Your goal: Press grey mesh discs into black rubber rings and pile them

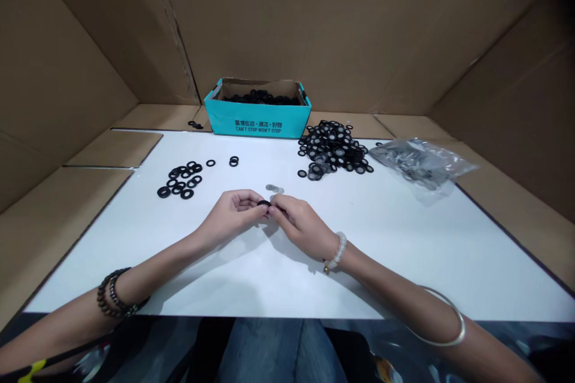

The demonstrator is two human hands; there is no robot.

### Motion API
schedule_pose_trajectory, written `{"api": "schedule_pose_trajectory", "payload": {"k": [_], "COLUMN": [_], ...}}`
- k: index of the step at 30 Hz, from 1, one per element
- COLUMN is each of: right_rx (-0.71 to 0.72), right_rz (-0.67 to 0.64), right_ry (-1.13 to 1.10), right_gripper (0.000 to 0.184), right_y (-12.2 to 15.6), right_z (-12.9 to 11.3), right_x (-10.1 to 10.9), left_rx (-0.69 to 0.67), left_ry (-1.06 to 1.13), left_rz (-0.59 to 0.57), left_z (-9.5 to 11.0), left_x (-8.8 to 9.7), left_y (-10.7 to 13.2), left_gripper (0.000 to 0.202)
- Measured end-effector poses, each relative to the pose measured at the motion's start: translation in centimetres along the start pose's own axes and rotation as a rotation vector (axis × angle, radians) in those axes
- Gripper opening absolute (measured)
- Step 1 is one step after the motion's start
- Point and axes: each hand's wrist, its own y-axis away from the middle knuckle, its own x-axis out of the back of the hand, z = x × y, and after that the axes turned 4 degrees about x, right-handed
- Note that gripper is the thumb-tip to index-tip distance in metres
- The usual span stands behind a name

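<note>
Over the middle of the white table (381, 251), my left hand (231, 212) and my right hand (303, 224) meet at the fingertips. Between them is a small black ring (264, 203), pinched by the thumb and fingers of both hands. The fingers cover much of it, so its centre cannot be made out. Just beyond my fingertips lie a few small pale grey discs (275, 188), flat on the table. To the left of my left hand is a loose group of black rings (186, 193). Past my right hand rises a heap of black rings with greyish centres (335, 149).
A turquoise box (258, 125) holding many black rings stands at the back. On the right lies a clear plastic bag (422, 161) with grey contents. Single rings (211, 163) lie nearer the middle. Cardboard walls (314, 30) enclose the back and sides.
</note>
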Motion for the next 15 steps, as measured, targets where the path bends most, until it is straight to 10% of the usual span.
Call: {"api": "schedule_pose_trajectory", "payload": {"k": [15], "right_rx": [0.154], "right_rz": [0.014], "right_ry": [0.072], "right_gripper": [0.026], "right_y": [-0.14], "right_z": [0.1], "right_x": [-0.12], "left_rx": [-0.023], "left_ry": [-0.118], "left_rz": [0.094], "left_z": [-0.06], "left_x": [-0.03], "left_y": [0.1], "left_gripper": [0.009]}}
